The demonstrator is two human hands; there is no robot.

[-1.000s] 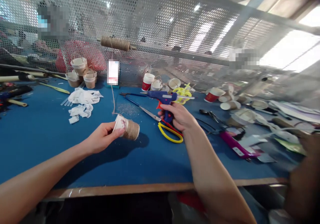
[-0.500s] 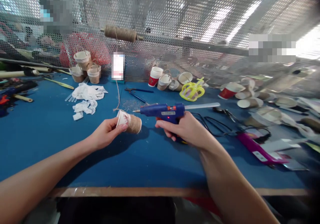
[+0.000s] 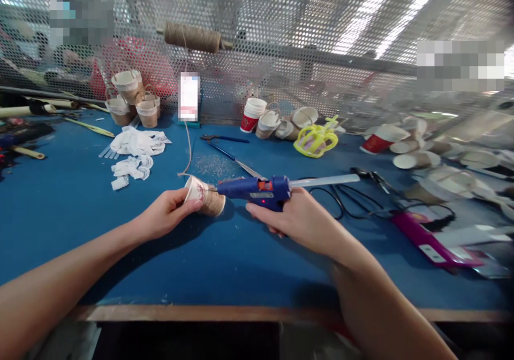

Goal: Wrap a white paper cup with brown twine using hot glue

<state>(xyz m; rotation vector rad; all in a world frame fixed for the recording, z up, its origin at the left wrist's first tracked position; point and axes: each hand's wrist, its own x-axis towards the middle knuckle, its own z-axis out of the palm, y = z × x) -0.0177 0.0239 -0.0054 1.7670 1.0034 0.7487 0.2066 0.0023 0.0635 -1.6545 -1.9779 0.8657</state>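
My left hand (image 3: 166,215) grips a small paper cup (image 3: 204,195) lying on its side, partly wrapped in brown twine. A strand of twine (image 3: 188,146) runs from the cup up to a spool (image 3: 193,36) hung on the mesh wall. My right hand (image 3: 299,218) is closed round a blue hot glue gun (image 3: 257,189) with a clear glue stick (image 3: 325,180) out of its back. The gun's nozzle touches the wrapped cup.
On the blue table (image 3: 241,253): scissors (image 3: 233,156), white paper scraps (image 3: 134,148), wrapped cups (image 3: 130,100) at back left, more cups (image 3: 273,122), a yellow frame (image 3: 315,140), black cables (image 3: 345,199), a magenta tool (image 3: 429,237). A person sits behind the mesh (image 3: 281,44).
My right hand lifted the glue gun from the table's middle and brought it left until its nozzle met the cup. My left hand kept the cup almost still.
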